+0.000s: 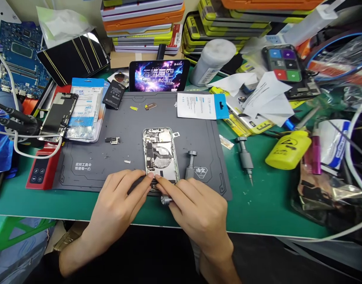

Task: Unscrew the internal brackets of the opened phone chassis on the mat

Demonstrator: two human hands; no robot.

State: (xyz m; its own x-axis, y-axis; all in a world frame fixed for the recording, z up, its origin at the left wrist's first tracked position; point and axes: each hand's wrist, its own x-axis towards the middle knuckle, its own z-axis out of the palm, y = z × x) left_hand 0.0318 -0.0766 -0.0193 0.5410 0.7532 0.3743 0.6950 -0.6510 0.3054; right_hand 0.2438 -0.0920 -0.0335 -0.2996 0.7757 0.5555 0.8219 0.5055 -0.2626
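Clock set on the mat's middle, 12 on the far side from the person. Green worktop (269, 209) under everything. Dark grey mat (89, 152) lies flat on it. Right hand (200, 215) at 5 o'clock, fingertips at the near end of the opened phone; left hand (117, 207) between 6 and 7, fingertips meeting the same end. Each grip has its fingers drawn near together; cannot tell whether either is clamped on a part. Lit phone (159, 75) on its long side just past 12. Opened phone (166, 162) flat on the mat, a little off centre toward 4, innards and round coil bare. Yellow bottle (288, 149) off the mat at 3, tipped over. Grey screwdriver (244, 154) nearer in, also 3. Another driver's end (166, 200) shows just below the right fingers; hold unclear. Black battery (114, 94) at 11, by the mat's far edge. Small module (112, 140) at 9. Little tray (176, 135) against the opened phone's own 1 o'clock edge.
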